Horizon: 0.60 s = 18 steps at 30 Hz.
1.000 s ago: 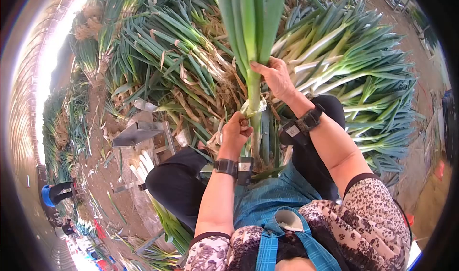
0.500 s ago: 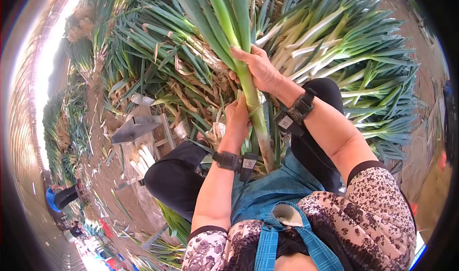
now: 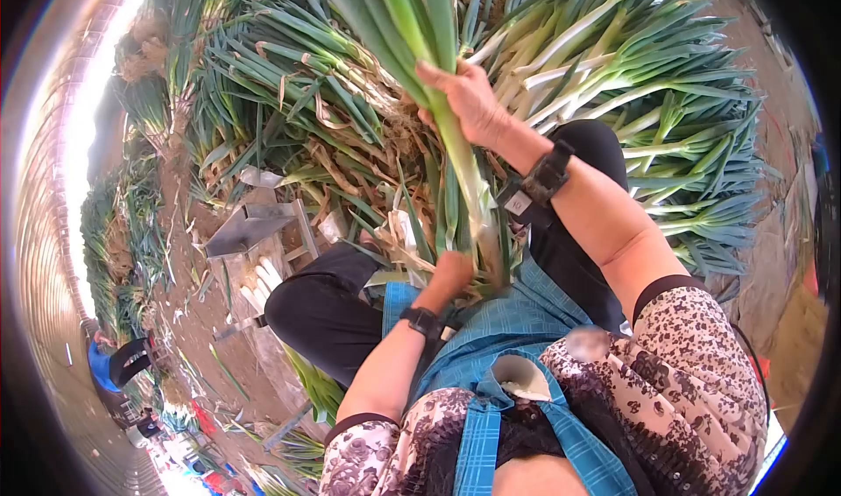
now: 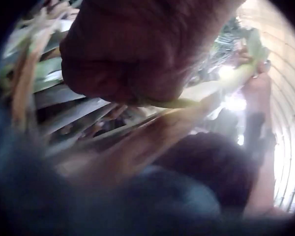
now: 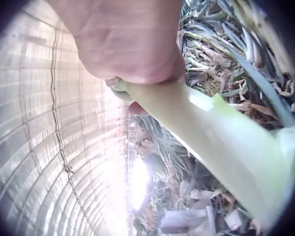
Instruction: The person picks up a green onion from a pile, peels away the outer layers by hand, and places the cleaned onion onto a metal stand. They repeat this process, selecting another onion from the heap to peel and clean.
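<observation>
At 2 o'clock in the head view spreads a pile of leeks. 1 large leek slants 11 to 5 o'clock, clasped mid-length by the right hand; at 6 o'clock below, apart, the left hand pinches a leaf strip beside its base.

On both sides of a blue checked apron shows a pale, dark-flowered blouse, its short sleeves edged in black. Black trousers flank the apron. Each wrist wears a black strap, the right's with a white-labelled box.
</observation>
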### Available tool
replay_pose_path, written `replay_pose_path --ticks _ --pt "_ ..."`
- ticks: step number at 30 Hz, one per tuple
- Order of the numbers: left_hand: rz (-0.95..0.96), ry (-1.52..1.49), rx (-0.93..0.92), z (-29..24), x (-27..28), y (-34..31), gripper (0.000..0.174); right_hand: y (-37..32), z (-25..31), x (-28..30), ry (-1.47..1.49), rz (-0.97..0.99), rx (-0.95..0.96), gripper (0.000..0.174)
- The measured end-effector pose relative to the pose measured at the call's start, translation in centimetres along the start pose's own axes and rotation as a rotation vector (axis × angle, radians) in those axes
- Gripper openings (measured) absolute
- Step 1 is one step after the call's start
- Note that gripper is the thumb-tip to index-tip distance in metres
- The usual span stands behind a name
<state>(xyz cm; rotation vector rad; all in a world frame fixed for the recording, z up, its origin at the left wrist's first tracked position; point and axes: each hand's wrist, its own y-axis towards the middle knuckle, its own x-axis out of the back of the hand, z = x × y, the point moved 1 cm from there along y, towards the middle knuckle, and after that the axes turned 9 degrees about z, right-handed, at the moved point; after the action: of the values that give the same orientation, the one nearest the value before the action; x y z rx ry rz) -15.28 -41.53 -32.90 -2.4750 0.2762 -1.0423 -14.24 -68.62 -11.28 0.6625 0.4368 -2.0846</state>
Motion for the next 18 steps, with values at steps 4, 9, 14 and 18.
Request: replay_pose_path --ticks 4,9,14,18 --pt "-0.087 0.046 0.406 -1.5 3.9 -2.4 0.020 0.8 2.2 0.4 -0.058 -0.052 0.048 0.030" --pt "0.048 0.356 0.502 0.7 4.8 -5.9 0.022 1.8 4.2 0.9 -0.038 -0.224 0.135 0.029" --pt "-0.751 -0.035 0.184 -5.1 16.3 -1.9 0.021 2.2 5.5 2.4 0.065 -0.152 0.169 0.051" --pt "-0.942 -0.108 -0.076 -12.8 20.7 1.3 0.029 1.8 4.2 2.7 -0.024 -0.173 0.246 0.063"
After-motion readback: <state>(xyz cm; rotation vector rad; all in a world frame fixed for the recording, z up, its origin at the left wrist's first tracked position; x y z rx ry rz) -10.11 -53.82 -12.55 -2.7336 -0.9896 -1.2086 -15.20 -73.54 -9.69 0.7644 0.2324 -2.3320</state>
